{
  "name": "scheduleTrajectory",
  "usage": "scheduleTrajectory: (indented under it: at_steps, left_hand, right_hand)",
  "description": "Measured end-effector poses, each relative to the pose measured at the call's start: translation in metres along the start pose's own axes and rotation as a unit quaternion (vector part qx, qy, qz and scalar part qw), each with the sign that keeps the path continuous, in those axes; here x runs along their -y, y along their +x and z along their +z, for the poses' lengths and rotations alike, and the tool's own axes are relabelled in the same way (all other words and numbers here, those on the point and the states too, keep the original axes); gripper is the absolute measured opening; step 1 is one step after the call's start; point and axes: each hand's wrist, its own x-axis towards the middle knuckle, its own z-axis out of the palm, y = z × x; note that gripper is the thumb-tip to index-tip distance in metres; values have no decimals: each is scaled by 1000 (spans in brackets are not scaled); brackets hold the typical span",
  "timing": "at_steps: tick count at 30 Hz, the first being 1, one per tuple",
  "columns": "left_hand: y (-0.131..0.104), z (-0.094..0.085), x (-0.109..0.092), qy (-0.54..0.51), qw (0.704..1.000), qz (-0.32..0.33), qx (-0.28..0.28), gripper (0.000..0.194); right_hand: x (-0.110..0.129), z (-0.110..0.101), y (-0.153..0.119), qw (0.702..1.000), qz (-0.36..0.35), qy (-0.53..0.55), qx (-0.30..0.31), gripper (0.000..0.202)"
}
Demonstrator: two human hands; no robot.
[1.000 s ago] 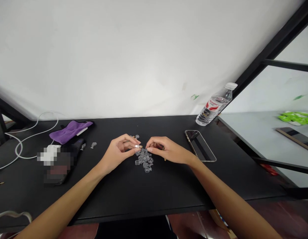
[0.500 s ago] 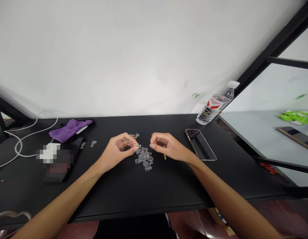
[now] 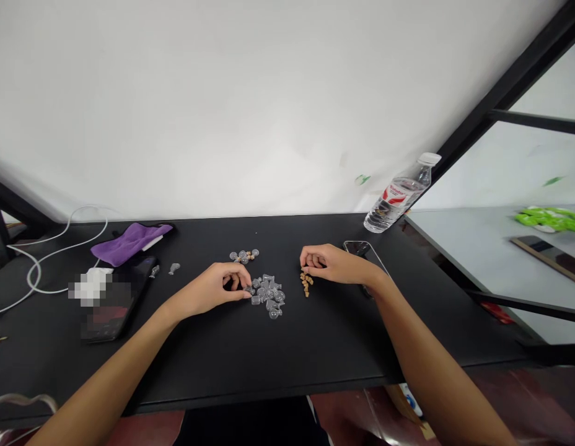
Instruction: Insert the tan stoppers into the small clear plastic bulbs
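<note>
Far out to the left of the left grip, a purple cloth pouch [image 3: 129,243] lies by the wall, and nearer in, two loose glass bottles [image 3: 175,268] sit apart. Here's the left hand [image 3: 220,287], thumb and fingertips nearly together on a tiny glass bottle [image 3: 249,289], a tip pinch that seems to suit something so small. Just beyond those fingertips, a corked cluster [image 3: 243,255], tan showing among round glass, perhaps kept apart from the pile of glass bottles [image 3: 269,291] right beside the pinch, between both hands and handy to either. On to the corks [image 3: 307,284], tucked under the right hand [image 3: 334,265], probably for easy picking; those fingers curl in close, but whether they've caught one, I can't tell. Behind that wrist, a smartphone [image 3: 359,248], partly covered; farther right, a water bottle [image 3: 399,197].
</note>
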Motion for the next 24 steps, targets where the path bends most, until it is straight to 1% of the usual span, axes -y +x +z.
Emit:
scheduleTrajectory:
  at_steps: [5,9,11,15,17,20,24]
  left_hand:
    - [-1,-2,1,-16,1000,-18,9,23]
    - [-2,-2,-2,-23,1000,-17,0,21]
    - [-1,0,-2,-17,999,-5,-28,20]
    - [3,7,2,39,989,47,-135,17]
    - [5,9,3,75,980,70,-169,15]
    - [5,12,5,110,974,85,-177,12]
    - [5,16,7,125,968,104,-189,11]
  right_hand:
    - [-1,-1,-1,1000,13,-10,7,17]
    - [-4,0,0,1000,15,-19,-3,21]
    - [-5,2,1,1000,9,-20,-2,24]
    - [-9,3,2,1000,6,-13,3,29]
    - [-10,3,2,1000,3,-9,-3,32]
    - [-11,3,2,1000,0,-8,-10,36]
    - [-11,2,2,1000,-2,-15,-19,40]
